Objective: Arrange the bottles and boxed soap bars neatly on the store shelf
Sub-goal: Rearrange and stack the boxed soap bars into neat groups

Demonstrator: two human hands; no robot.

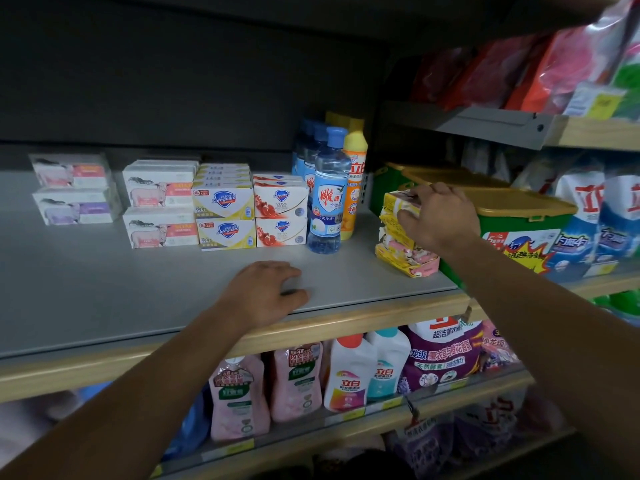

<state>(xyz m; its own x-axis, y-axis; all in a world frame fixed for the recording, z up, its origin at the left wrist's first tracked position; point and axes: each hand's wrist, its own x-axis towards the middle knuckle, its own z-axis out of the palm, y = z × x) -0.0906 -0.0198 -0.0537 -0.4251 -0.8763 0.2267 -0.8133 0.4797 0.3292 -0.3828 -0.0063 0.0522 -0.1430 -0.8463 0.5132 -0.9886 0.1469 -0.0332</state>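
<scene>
The top pack of the leaning stack of yellow soap packs (401,230), at the right end of the shelf (138,289), is gripped by the right hand (436,216), while the left hand (266,289) is rested open on the near shelf surface, so the loose lower packs could be dragged off the edge if the top pack is pulled quickly.

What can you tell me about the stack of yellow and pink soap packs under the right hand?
The stack of soap packs sits at the right end of the grey shelf, beside a green tub. Its wrappers are yellow and pink, glossy and crinkled like film. Several packs are piled unevenly, the lowest jutting forward. The right hand grips the top pack, thumb on its front.
</scene>
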